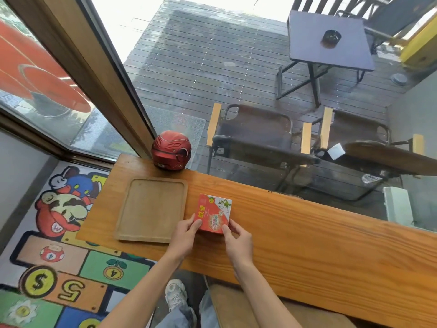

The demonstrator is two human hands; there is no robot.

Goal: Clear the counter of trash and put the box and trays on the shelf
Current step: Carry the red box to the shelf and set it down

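A red and white box (214,213) lies flat on the orange wooden counter (307,235). My left hand (185,235) grips the box's near left corner. My right hand (237,240) grips its near right corner. Both hands close their fingers on the box's near edge. To the left of the box an empty wooden tray (151,208) rests on the counter, almost touching the box.
A red helmet (171,150) stands at the counter's far edge, against the window frame. Behind the glass are dark chairs (255,136) and a small table (328,39) on decking. A cartoon mat (59,233) covers the floor to the left.
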